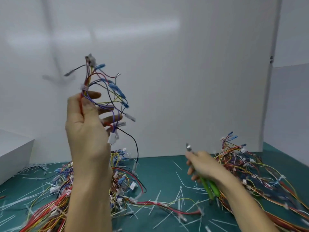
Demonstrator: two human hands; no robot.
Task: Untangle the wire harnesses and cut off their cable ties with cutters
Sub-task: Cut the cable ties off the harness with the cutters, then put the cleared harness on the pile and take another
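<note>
Logging the head view, the only one I have.

1. Left hand (87, 131): raised, with thumb and forefinger pinching the harness (107, 91) at its red trunk. The other fingers are spread behind the loose branches. I judge it is held high so the branches hang free and the ties show against the white panel (200, 81).
2. Harness: wholly off the mat (158, 168). A grey connector sits above the grip, blue terminals fan out to the right of it, and a white plug and a black wire hang below it.
3. Tie (84, 87): white, round the trunk just above the pinch. It looks like the likely next cut, and the grip close beneath should steady it.
4. Right hand (203, 164): low and well apart from the left grip, fingers curled round the green handles of the cutters (209, 188). The nose points up out of the fist, toward the harness. It is blurred, so I cannot tell whether the blades are parted.
5. Left pile (58, 190): on the mat, beneath and behind the left forearm.
6. Right pile (250, 164): on the mat, just beyond the right grip.
7. Offcuts (180, 195): white strips strewn on the mat under and between both grips.
</note>
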